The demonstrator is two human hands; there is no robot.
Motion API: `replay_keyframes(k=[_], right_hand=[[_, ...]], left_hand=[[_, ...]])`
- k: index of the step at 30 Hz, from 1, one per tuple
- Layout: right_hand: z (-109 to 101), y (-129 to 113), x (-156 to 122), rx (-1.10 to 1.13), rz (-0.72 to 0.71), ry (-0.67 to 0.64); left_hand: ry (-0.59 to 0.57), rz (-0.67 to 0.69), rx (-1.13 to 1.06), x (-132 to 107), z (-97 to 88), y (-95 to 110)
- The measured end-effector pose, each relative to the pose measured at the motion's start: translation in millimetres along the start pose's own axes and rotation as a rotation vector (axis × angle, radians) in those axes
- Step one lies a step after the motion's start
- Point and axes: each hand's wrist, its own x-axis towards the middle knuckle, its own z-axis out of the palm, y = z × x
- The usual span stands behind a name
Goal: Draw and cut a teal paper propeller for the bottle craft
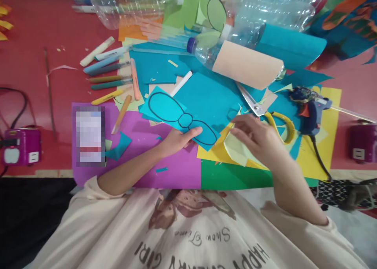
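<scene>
My left hand [178, 141] grips a blue sheet of paper [160, 106] by its lower edge, thumb on top. A bow shape with two loops and a round knot is drawn on it in black outline. My right hand [259, 137] hovers to the right of the sheet, its fingers loosely bent and thumb apart, with nothing visible between them. Under and beside that hand lie a pale green paper piece [235, 147] and scissors with yellow handles [287, 123], their blades pointing up and left.
Several markers [110, 68] lie at upper left, above a phone [90, 137]. Plastic bottles [203, 51], one wrapped in peach paper [247, 64], fill the back. A glue gun [313, 114] with a cable rests at right. Paper scraps cover the coloured sheets.
</scene>
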Motion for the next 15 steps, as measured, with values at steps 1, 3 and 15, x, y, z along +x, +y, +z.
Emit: replay_keyframes(k=[1,3,15], right_hand=[[-8,8,-7,-0.168,0.061,0.079],[-24,28,-20,-0.449,0.195,0.15],[-21,40,-4,-0.53,0.493,-0.008]], left_hand=[[0.015,-0.001,-0.022,0,-0.6,0],[0.02,0.011,-0.08,1,-1.5,2],[0.077,0.044,-0.135,5,-2.0,-6]])
